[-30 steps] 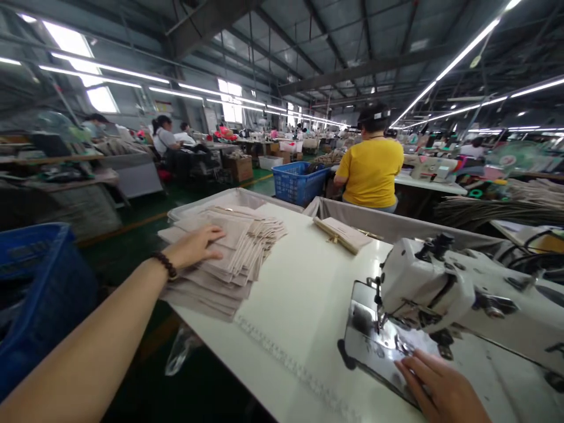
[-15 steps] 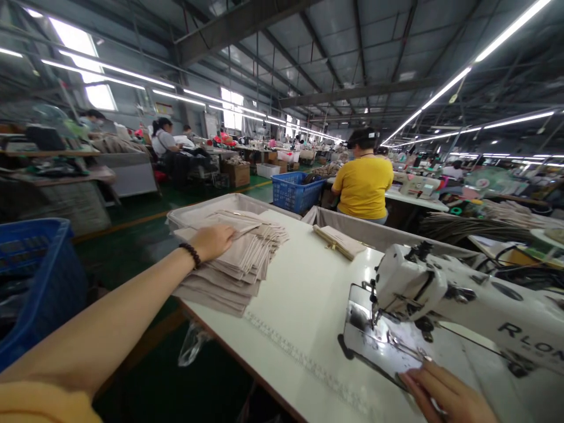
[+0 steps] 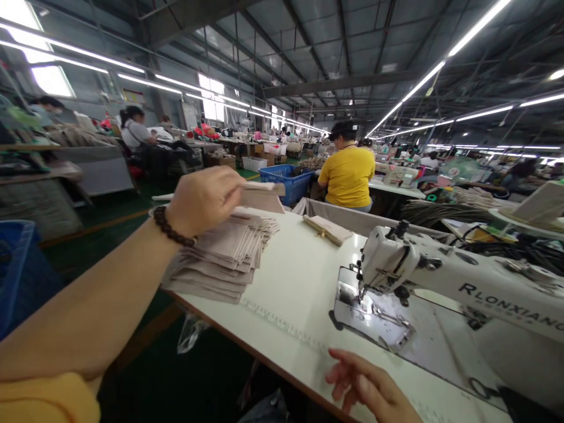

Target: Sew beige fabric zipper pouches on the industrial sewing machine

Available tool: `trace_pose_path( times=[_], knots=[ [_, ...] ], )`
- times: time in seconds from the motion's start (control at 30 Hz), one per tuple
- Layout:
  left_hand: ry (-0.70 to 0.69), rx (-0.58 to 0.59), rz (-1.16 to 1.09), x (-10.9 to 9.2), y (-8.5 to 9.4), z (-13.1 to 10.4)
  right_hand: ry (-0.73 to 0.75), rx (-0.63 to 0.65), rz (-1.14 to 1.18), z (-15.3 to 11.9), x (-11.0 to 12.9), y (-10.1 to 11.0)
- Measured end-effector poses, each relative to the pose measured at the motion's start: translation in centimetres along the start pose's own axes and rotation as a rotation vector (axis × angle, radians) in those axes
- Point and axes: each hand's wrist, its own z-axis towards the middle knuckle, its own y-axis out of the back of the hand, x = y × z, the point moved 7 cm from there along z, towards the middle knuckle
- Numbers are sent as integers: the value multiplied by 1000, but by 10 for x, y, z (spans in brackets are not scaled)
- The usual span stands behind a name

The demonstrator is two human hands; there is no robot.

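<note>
My left hand point(image 3: 206, 197), with a dark bead bracelet on its wrist, grips a beige fabric piece point(image 3: 264, 189) raised over the stack. Below it, the stack of beige fabric pieces point(image 3: 215, 264) lies fanned on the left end of the white table point(image 3: 291, 282). Fingers apart and holding nothing, my right hand point(image 3: 365, 385) hovers by the table's front edge. Beyond it stands the white sewing machine point(image 3: 423, 264), its needle area lit. A folded beige piece with a brass-coloured zip point(image 3: 328, 229) rests behind, near the table's far edge.
Scissors point(image 3: 482, 388) lie at the lower right. A printed ruler strip point(image 3: 282, 323) runs along the front edge. A blue crate point(image 3: 22, 276) is at the left, another blue crate point(image 3: 291, 179) ahead. A person in a yellow shirt point(image 3: 350, 173) sits beyond the table.
My left hand has lifted a fabric piece up off the stack. My right hand has come away from the machine plate, moving left and opening. The view has turned slightly right.
</note>
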Motion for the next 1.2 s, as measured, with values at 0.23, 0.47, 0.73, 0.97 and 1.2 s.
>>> trace_pose_path(
  times=[0.23, 0.47, 0.73, 0.97, 1.2],
  knots=[
    [-1054, 501, -555, -218, -11, -137, -289, -105, 615, 15, -3, -29],
    [-421, 481, -895, -175, -64, -108, -459, -482, 534, -34, -15, 8],
    [-555, 437, -744, -180, -65, -88, -251, -504, 388, -49, 26, 26],
    [-799, 138, -558, -196, -32, -91, -118, -485, 342, -55, 40, 34],
    [-618, 480, -837, -182, -51, -80, 261, -583, -290, -56, 74, 59]
  ],
)
